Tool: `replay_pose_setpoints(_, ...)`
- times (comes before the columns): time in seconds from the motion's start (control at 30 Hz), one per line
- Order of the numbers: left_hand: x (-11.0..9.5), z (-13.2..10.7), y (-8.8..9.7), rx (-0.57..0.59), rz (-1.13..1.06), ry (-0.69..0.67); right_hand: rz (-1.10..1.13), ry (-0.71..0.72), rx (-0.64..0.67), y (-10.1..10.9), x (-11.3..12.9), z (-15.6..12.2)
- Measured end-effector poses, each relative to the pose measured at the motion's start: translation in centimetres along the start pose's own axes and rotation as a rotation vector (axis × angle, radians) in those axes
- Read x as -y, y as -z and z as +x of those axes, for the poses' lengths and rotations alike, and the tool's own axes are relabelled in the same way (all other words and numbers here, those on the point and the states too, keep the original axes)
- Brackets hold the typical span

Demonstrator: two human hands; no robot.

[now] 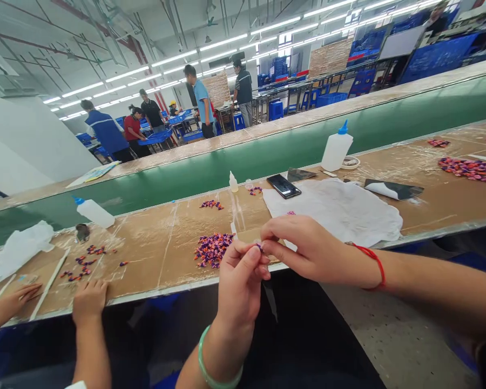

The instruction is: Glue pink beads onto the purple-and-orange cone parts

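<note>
My left hand (243,275), with a pale green bangle on its wrist, pinches a small dark purple piece (259,246) between thumb and forefinger. My right hand (297,246), wearing a red cord, meets it there, its thumb and forefinger closed at the same piece. Most of the piece is hidden by the fingertips. Just behind my left hand lies a pile of small purple, orange and pink pieces (214,249) on the brown-covered table (154,237). A smaller cluster of such pieces (211,205) is farther back.
A small dropper bottle (234,182), a phone (284,186), a white cloth (340,208) and a large white bottle (337,147) stand or lie behind my hands. At left, a co-worker's hands (89,300) rest by scattered pieces. A green conveyor belt (210,167) runs behind the table.
</note>
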State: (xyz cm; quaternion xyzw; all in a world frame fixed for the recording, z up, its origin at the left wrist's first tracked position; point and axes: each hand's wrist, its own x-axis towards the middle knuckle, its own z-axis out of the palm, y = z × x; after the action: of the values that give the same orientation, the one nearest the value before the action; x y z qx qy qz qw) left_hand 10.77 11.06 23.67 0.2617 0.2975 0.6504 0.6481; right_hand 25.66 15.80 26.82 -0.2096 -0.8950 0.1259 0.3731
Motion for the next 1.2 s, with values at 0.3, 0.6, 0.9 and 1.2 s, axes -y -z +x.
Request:
replay_pose_setpoints(0.3,0.9,0.0,-0.6,-0.073,-0.069,0.014,-0.169,0.116,-0.144,-1.6,-1.2,-0.7)
replay_pose_setpoints(0.6,0.8,-0.1,-1.5,-0.128,0.012,0.021,-0.16,0.039,-0.173,-0.4,-0.8,-0.9)
replay_pose_setpoints(0.9,0.6,-0.2,-1.6,-0.089,0.077,-0.067,-0.058,0.09,-0.177,0.3,-0.4,-1.1)
replay_pose_setpoints(1.2,1.2,-0.1,-1.3,-0.066,0.178,-0.21,-0.129,0.12,-0.162,0.8,-0.4,-1.2)
